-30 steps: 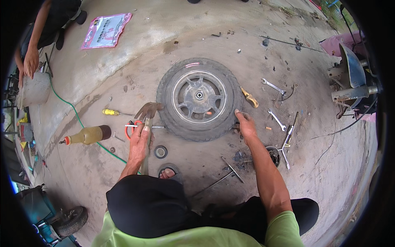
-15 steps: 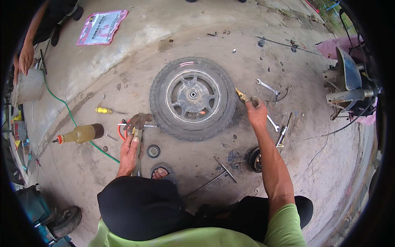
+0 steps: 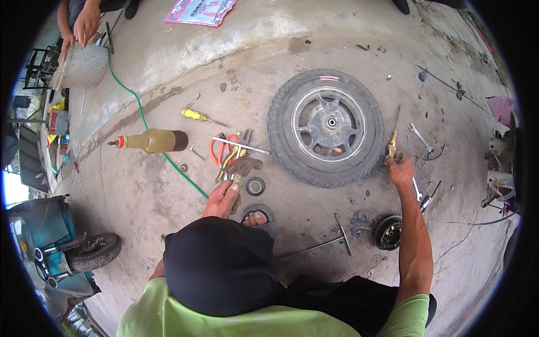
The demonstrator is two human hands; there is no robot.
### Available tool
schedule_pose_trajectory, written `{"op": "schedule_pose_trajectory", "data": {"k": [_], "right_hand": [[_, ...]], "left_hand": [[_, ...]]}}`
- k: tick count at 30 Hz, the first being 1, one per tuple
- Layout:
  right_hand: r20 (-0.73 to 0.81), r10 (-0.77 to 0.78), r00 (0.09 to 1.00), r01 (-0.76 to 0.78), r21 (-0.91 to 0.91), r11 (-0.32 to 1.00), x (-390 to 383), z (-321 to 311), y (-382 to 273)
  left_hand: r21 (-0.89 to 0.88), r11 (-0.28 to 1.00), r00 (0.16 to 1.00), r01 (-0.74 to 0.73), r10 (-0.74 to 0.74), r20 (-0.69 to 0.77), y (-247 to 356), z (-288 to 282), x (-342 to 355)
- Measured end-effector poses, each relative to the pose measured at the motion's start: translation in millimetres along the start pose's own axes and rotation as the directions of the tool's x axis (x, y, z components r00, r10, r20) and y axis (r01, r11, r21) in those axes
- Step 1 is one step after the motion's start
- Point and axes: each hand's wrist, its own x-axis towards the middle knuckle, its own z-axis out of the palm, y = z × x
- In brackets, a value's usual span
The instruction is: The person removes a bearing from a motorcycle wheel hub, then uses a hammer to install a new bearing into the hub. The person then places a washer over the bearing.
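Note:
My left hand (image 3: 223,197) is closed round a hammer whose rusty brown head (image 3: 245,165) points away from me. My right hand (image 3: 400,171) grips a screwdriver with a worn yellow handle (image 3: 392,145), its thin shaft pointing away. Between the hands and farther off, a wheel with a black tyre (image 3: 283,143) and a grey spoked rim lies flat on the ground. The screwdriver is just right of the tyre, apart from it. Near the hammer are red-handled pliers (image 3: 215,150), a metal bar (image 3: 241,146) and a round black ring-shaped part (image 3: 255,186).
A yellow screwdriver (image 3: 193,114) and an oil bottle (image 3: 151,141) lie left, by a green hose (image 3: 135,95). Wrenches (image 3: 421,138) lie right; a T-handle tool (image 3: 320,246) and a round black part (image 3: 387,232) lie nearer. At the far left, another person's hands (image 3: 86,25) are over a bucket (image 3: 84,66).
The view has swung left, so the ground things sit farther right in it. The screwdriver in my right hand now points more straight away from me. Both hands keep their tools.

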Motion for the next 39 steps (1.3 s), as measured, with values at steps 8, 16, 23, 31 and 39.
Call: {"op": "schedule_pose_trajectory", "data": {"k": [8, 16, 23, 31, 39], "right_hand": [[0.107, -0.006, 0.994, -0.003, 0.082, 0.997, -4.4, -12.8, -0.6], [0.119, 0.031, 0.992, -0.071, 0.349, 0.935, -2.6, -2.5, -12.1], [0.148, 0.084, 0.985, -0.152, 0.542, 0.827, -19.1, 10.7, -50.5], [0.043, 0.05, 0.998, -0.064, 0.449, 0.891, -29.4, 25.1, -56.1], [0.004, 0.107, 0.994, -0.097, 0.471, 0.877, -45.2, 10.1, -96.0]], "left_hand": [[-0.401, 0.846, 0.931, 0.351, -0.267, 0.25, -8.0, 31.4, -15.9], [0.294, 0.942, 0.96, 0.161, -0.219, 0.176, -44.9, 43.0, 3.6], [0.566, 0.822, 0.996, -0.061, 0.086, -0.019, -27.8, 37.7, -19.1], [0.641, 0.763, 0.956, -0.078, 0.24, -0.17, -30.3, -60.0, 19.5], [0.825, 0.558, 0.851, 0.096, 0.384, -0.359, -95.2, -188.4, 89.1]]}}
